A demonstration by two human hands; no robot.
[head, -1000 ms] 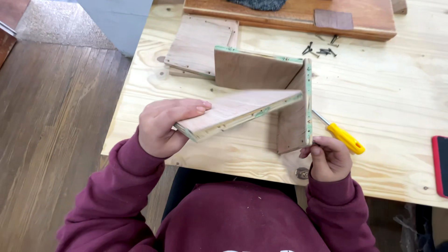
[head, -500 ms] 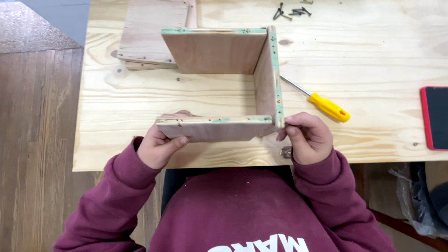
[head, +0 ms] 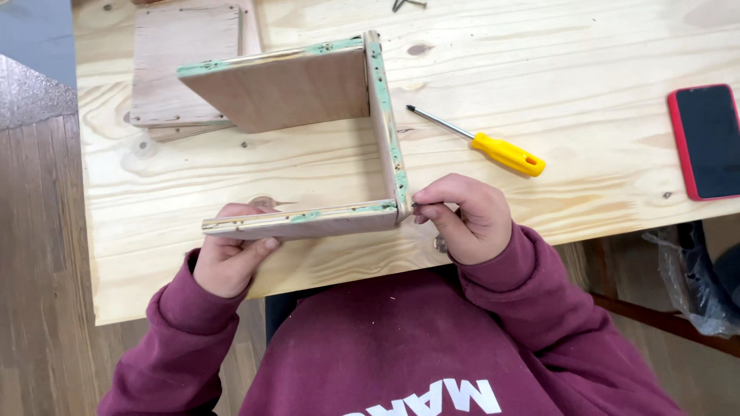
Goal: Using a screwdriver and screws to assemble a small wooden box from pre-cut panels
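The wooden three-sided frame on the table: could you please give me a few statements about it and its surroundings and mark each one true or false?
1. The left hand holds the near panel of the wooden frame. True.
2. The right hand grips the yellow-handled screwdriver. False: the screwdriver lies untouched on the table, and the right hand pinches at the frame's near right corner.
3. The frame's panel edges carry green paint traces. True.
4. A phone with a red case lies inside the frame. False: it lies by the table's right edge, well apart from the frame.
5. A flat wooden board lies beyond the frame's left end. True.
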